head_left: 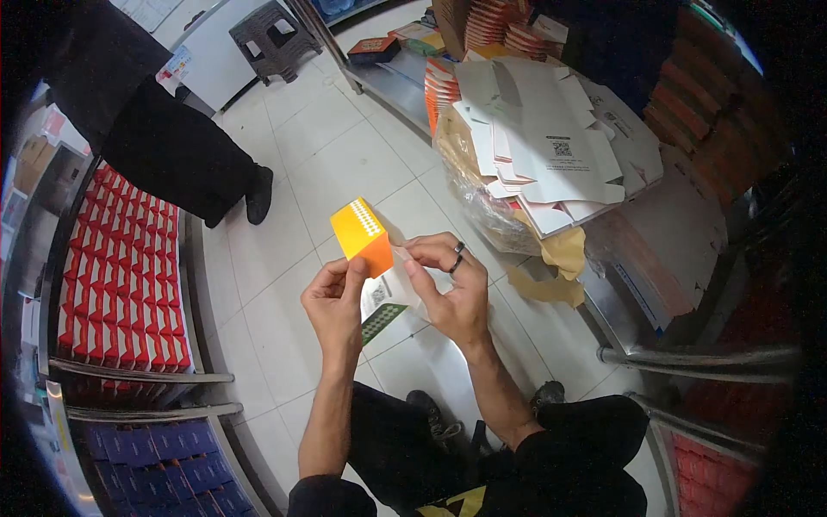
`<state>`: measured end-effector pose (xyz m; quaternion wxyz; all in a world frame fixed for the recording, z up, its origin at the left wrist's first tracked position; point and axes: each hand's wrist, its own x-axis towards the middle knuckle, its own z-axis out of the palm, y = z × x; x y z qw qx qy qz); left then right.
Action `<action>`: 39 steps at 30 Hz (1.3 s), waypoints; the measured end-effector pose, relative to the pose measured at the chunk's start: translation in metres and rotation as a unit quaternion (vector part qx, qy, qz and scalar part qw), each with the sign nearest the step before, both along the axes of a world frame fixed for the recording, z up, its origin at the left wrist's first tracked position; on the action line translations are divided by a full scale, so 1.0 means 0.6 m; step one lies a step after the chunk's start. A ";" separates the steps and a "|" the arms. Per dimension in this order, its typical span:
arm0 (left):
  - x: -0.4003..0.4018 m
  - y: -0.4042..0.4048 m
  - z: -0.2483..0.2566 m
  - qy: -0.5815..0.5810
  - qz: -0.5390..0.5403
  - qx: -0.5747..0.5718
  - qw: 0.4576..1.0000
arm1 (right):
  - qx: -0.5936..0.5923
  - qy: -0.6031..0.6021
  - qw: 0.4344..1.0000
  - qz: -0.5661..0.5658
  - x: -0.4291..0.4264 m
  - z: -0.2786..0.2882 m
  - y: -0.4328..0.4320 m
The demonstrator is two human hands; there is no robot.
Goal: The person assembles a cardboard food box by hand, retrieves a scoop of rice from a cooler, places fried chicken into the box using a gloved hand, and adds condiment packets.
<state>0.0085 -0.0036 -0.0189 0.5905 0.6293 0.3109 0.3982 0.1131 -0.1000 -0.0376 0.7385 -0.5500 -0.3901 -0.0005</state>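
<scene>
A small folding paperboard carton [358,230], yellow and orange with a row of white marks, is held up in front of me over the floor. Its white panel [393,287] bears a printed code, and a green patterned panel [384,324] hangs below. My left hand [333,298] grips the orange side between thumb and fingers. With thumb and fingertips, my right hand [450,284] pinches a pale flap at the carton's right edge. Dark ring-like bands sit on a right finger. My fingers hide part of the carton.
Flat white carton blanks [549,136] lie stacked on a metal shelf [400,81] to the right. Brown paper [562,265] hangs there. Red-and-white boxes [123,271] and blue boxes [158,462] fill racks at left. A person in dark clothes [174,148] stands near a stool [274,39].
</scene>
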 end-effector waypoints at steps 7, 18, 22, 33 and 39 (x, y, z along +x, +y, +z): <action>-0.004 -0.006 0.018 -0.012 -0.110 0.066 0.992 | 0.068 0.199 0.974 0.081 -0.003 -0.008 0.002; -0.006 -0.003 0.012 -0.023 -0.087 0.075 0.993 | 0.040 0.107 0.988 0.104 0.000 -0.005 -0.002; -0.007 -0.004 0.011 -0.042 -0.092 0.077 0.992 | 0.037 0.071 0.991 0.103 0.004 -0.006 -0.001; -0.014 0.007 0.011 -0.027 -0.126 0.106 0.986 | -0.033 -0.024 0.993 0.112 0.011 0.023 -0.027; -0.014 0.004 0.012 -0.059 -0.123 0.079 0.988 | 0.037 0.034 0.992 0.113 -0.001 0.010 -0.018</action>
